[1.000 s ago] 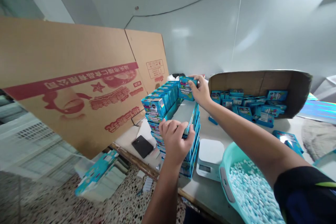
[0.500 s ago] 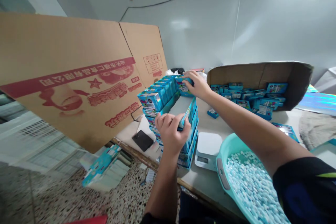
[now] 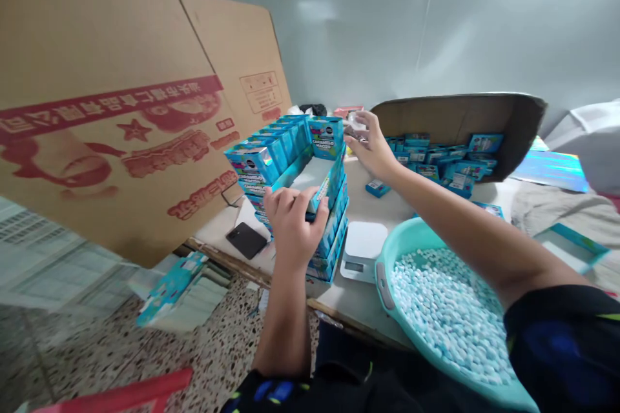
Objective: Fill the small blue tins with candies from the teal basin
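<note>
My left hand (image 3: pixel 296 222) is closed on the near end of the top cardboard tray (image 3: pixel 314 174), fingers inside and thumb at the right wall. This tray tops a stack of blue trays. A row of blue candy boxes (image 3: pixel 278 145) fills its left side, and a single candy box (image 3: pixel 324 137) stands upright at its far right end. Just right of that box, my right hand (image 3: pixel 372 142) has its fingers apart and curved, with nothing visible in them. The white bottom shows in the tray's right half.
A white scale (image 3: pixel 363 242) stands right of the stack, beside a turquoise basin (image 3: pixel 387 303) of pale candies. An open carton (image 3: pixel 465 110) holds many small blue boxes behind. A large cardboard sheet (image 3: pixel 121 32) leans at left. A black phone (image 3: pixel 246 240) lies near the table edge.
My right hand has let go of the candy box at the tray's far end and moved off to its right. My left hand keeps its grip on the tray. The view has shifted.
</note>
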Available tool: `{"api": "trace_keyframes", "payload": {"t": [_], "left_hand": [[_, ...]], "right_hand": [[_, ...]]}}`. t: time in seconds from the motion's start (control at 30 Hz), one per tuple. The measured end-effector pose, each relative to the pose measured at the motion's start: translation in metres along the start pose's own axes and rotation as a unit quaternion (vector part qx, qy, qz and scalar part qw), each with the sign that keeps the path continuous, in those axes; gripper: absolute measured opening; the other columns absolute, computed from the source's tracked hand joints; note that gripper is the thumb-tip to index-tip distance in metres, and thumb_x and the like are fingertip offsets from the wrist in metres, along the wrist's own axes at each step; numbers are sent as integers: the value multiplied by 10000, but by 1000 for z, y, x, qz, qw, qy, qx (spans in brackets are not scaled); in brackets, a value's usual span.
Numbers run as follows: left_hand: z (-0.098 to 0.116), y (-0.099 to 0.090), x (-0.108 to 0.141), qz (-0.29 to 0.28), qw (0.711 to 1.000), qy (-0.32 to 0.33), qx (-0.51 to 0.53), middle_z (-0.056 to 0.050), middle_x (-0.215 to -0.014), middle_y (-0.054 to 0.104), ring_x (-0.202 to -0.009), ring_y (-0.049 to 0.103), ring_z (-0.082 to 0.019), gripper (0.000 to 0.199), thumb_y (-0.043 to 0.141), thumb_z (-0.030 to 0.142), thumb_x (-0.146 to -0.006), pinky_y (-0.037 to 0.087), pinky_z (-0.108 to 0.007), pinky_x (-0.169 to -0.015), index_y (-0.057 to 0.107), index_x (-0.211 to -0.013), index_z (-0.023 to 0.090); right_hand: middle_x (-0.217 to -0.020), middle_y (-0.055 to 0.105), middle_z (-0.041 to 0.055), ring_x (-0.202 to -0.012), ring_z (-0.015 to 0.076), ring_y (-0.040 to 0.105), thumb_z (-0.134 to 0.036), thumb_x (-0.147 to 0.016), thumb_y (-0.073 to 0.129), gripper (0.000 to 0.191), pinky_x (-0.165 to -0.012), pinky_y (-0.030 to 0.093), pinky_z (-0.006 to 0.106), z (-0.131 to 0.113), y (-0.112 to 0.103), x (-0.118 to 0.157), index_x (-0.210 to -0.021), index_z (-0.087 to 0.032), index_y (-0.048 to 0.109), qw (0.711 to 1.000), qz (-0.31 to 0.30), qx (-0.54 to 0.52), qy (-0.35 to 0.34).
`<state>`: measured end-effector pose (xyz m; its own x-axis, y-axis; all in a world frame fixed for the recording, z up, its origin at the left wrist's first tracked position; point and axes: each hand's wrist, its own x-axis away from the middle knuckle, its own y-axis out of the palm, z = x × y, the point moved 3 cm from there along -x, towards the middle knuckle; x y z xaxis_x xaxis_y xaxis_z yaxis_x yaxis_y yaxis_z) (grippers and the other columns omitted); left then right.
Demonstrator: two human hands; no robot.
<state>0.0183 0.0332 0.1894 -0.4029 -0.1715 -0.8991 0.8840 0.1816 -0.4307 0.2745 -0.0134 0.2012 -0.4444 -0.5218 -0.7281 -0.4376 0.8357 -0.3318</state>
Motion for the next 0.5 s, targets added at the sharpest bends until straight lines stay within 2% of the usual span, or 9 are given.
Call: {"api": "trace_keyframes", "payload": {"t": [0.07, 0.1, 0.13, 0.23, 0.3, 0.4, 0.5], "left_hand": [[-3, 1, 0, 3, 1000, 11, 7, -51, -904, 616, -971, 574, -232, 195, 652, 314, -908, 252, -517, -1207, 708, -1077, 236], [-4, 2, 0, 8, 1000, 15, 11, -53, -909, 619, -973, 574, -236, 195, 660, 314, -900, 251, -522, -1204, 704, -1074, 238], [-6, 4, 1, 14, 1000, 19, 15, -56, -915, 624, -977, 576, -240, 194, 670, 313, -890, 251, -530, -1201, 700, -1069, 242], [-12, 9, 1, 41, 998, 29, 24, -68, -931, 640, -981, 586, -257, 205, 701, 307, -858, 258, -567, -1188, 691, -1054, 248], [-15, 13, 1, 64, 997, 37, 26, -81, -939, 647, -992, 590, -273, 216, 716, 301, -837, 267, -591, -1179, 687, -1044, 250], [-17, 17, 1, 88, 995, 36, 25, -93, -931, 641, -982, 595, -289, 216, 730, 310, -809, 293, -619, -1161, 685, -1013, 252], [-16, 18, 0, 96, 994, 36, 50, -110, -958, 633, -1019, 589, -314, 238, 730, 316, -804, 263, -658, -1168, 691, -1029, 247]], "right_hand": [[-1304, 649, 107, -1164, 282, 630, -431, -942, 589, 394, -970, 513, 429, 26, -31, 25, -1300, -270, 553, 983, -88, 144, 66], [-1216, 690, 107, -1149, 303, 640, -451, -926, 617, 339, -978, 500, 437, 43, -51, 41, -1208, -262, 616, 953, -143, 235, 128], [-1178, 705, 109, -1161, 321, 639, -479, -908, 642, 316, -990, 484, 442, 62, -72, 60, -1137, -261, 651, 905, -193, 320, 206], [-1043, 721, 186, -1063, 356, 682, -444, -850, 729, 288, -906, 494, 444, 107, -138, 115, -978, -187, 704, 833, -197, 386, 344], [-1060, 707, 234, -1056, 356, 686, -480, -854, 723, 371, -875, 494, 441, 130, -173, 148, -1030, -154, 704, 794, -178, 411, 411], [-1202, 661, 284, -1108, 380, 665, -554, -878, 662, 564, -867, 504, 452, 154, -199, 179, -1228, -111, 645, 746, -170, 436, 474], [-1275, 627, 283, -1152, 388, 644, -634, -917, 556, 674, -884, 505, 446, 169, -199, 189, -1336, -107, 591, 728, -179, 443, 492]]}}
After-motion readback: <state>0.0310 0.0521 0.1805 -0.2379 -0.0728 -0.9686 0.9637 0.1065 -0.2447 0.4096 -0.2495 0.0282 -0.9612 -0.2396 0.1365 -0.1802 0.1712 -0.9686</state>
